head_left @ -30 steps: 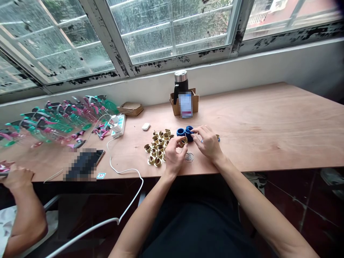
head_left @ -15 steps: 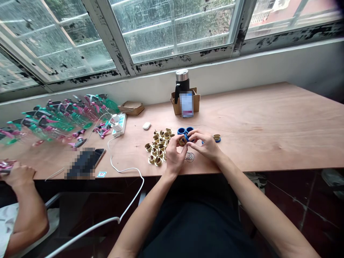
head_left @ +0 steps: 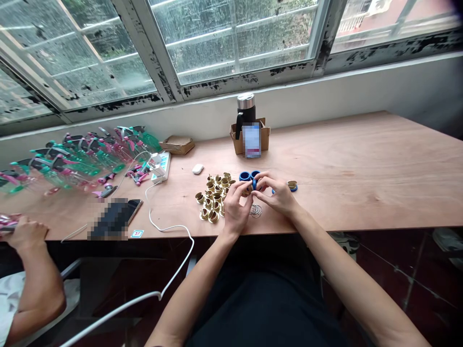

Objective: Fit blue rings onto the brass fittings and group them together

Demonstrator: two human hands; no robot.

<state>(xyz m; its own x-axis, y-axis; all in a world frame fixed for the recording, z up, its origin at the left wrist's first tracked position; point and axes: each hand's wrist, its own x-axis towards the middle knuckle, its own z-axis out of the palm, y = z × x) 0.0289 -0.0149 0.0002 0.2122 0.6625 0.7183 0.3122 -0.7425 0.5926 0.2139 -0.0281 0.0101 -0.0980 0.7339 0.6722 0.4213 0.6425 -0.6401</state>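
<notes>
My left hand (head_left: 236, 208) is closed on a small brass-coloured fitting (head_left: 247, 191), partly hidden by the fingers. From the other side, my right hand (head_left: 280, 193) grips a blue ring (head_left: 254, 185) against that fitting. How far the ring sits over the brass cannot be made out. Just behind the fingers lie other blue rings (head_left: 245, 176). A pile of brass fittings (head_left: 213, 198) spreads to the left of my hands. Thin silver wire rings (head_left: 256, 210) lie below them. To the right, a brass fitting (head_left: 292, 183) rests with a blue ring around its base.
A black thermos (head_left: 246, 113) stands in a cardboard box (head_left: 236, 144), with a phone (head_left: 251, 140) leaning in front. Spray bottles (head_left: 81, 154), a power strip (head_left: 163, 166), a white case (head_left: 197, 169) and a dark phone (head_left: 119, 219) lie leftward. Another person's hand (head_left: 31, 233) is at far left.
The blue ring in my right hand has turned more upright and edge-on against the brass fitting. Both hands stay in nearly the same place.
</notes>
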